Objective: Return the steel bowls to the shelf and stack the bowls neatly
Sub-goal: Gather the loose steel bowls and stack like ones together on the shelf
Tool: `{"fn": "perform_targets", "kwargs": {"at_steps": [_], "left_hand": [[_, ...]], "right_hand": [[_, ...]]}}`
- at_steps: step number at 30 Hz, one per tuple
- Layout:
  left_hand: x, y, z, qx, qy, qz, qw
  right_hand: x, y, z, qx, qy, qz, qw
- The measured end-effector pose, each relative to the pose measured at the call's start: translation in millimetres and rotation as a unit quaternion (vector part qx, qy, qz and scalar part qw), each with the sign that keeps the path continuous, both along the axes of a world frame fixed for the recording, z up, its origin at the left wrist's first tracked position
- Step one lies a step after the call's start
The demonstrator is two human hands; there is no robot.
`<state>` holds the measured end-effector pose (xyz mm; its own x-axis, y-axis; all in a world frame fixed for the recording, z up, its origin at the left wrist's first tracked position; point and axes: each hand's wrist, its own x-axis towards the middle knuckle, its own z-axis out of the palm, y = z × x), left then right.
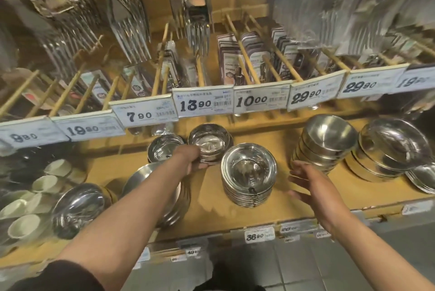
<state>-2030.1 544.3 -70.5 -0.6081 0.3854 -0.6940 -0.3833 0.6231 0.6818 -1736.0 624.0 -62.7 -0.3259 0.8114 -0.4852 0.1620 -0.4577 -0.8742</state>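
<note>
two hands (193,159), about seven steel bowl stacks (248,175), eight upper-rail price tags (202,102), several white cups (22,226)

bare forearms, a dark sleeve (58,276) pushed up past the left elbow, no rings or watch showing.

The bare left arm reaches far, its left hand (191,157) curled in a grip. The right hand (306,179) hovers nearer on the right, fingers straight and spread, holding nothing.

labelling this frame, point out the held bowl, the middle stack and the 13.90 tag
held bowl (207,143), head view, inner base
middle stack (248,167), head view, top bowl's inside
13.90 tag (202,102), head view, tag face
</note>
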Motion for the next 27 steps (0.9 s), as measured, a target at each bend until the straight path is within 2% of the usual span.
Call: {"fn": "perform_targets", "kwargs": {"at_steps": [12,17,22,25,27], "left_hand": [[26.2,-62.3,63.7,0.073,0.002,0.039,0.997],[50.4,-97.6,87.1,0.087,-0.014,0.04,0.995],[77.9,-135.0,104.0,0.111,-0.069,0.035,0.991],[91.0,-150.9,106.5,0.117,-0.08,0.027,0.99],[96.9,-160.0,105.7,0.116,-0.081,0.031,0.989]], "right_hand": [[-6.7,-10.6,44.6,0.042,0.031,0.042,0.998],[-22.3,-31.1,59.9,0.052,0.039,0.147,0.987],[-44.4,-70.1,71.0,-0.02,0.071,0.239,0.968],[-51.6,-87.4,74.2,-0.084,0.088,0.243,0.962],[-51.8,-92.8,70.6,-0.082,0.098,0.239,0.963]]}}
